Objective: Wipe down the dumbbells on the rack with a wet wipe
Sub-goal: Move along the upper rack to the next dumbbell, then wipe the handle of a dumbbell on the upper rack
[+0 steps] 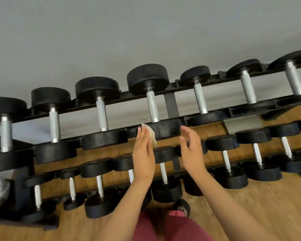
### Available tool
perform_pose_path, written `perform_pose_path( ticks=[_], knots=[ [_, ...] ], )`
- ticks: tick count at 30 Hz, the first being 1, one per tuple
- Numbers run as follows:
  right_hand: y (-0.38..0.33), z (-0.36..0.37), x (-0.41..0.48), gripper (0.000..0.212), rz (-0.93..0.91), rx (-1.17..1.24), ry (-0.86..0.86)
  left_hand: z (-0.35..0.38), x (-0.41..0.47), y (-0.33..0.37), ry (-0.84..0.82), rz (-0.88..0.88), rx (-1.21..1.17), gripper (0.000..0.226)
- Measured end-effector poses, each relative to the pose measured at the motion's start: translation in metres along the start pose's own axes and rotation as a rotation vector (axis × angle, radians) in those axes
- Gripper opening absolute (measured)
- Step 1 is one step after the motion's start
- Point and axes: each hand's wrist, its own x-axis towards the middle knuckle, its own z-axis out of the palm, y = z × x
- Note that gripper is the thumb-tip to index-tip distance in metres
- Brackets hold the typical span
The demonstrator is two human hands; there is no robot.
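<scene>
A black two-tier rack [171, 105] holds rows of black dumbbells with silver handles. The middle dumbbell on the top tier [152, 108] has its near head [169, 130] right in front of my hands. My left hand [143, 157] is raised edge-on with straight fingers, and a crumpled white wet wipe [151, 135] lies against its palm side, at the left edge of that near head. My right hand [191, 153] hovers just right of it, fingers relaxed and spread, holding nothing and touching nothing.
Smaller dumbbells [163, 169] fill the lower tier below my hands. A grey wall [146, 32] stands behind the rack. The wooden floor [259, 206] spreads to the right. A small dumbbell [182, 207] lies on the floor by my red-trousered legs [177, 228]. White cloth [0, 192] hangs at far left.
</scene>
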Motion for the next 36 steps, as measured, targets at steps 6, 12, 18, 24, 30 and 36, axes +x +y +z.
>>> perform_pose_path(
  ticks=[6,12,18,24,30,36],
  knots=[
    [0.014,0.004,0.023,0.039,0.093,0.105,-0.103,0.034,0.021,-0.005,-0.110,0.383,0.534,0.052],
    [0.024,0.005,0.016,0.033,0.113,0.187,-0.052,0.047,0.033,-0.004,-0.217,0.584,0.786,0.061],
    [-0.001,0.017,0.016,0.037,-0.188,0.015,0.029,0.021,0.026,0.008,-0.238,0.361,0.281,0.050],
    [-0.005,0.030,0.022,0.035,-0.380,-0.195,0.014,0.003,0.028,-0.008,-0.166,0.118,0.176,0.069],
    [-0.013,0.044,0.023,0.029,-0.350,-0.202,0.020,-0.011,0.026,-0.022,-0.268,-0.007,0.055,0.062],
    [0.003,0.028,0.027,0.017,-0.251,-0.063,0.092,-0.010,0.028,-0.013,-0.195,-0.101,0.002,0.046]
  ],
)
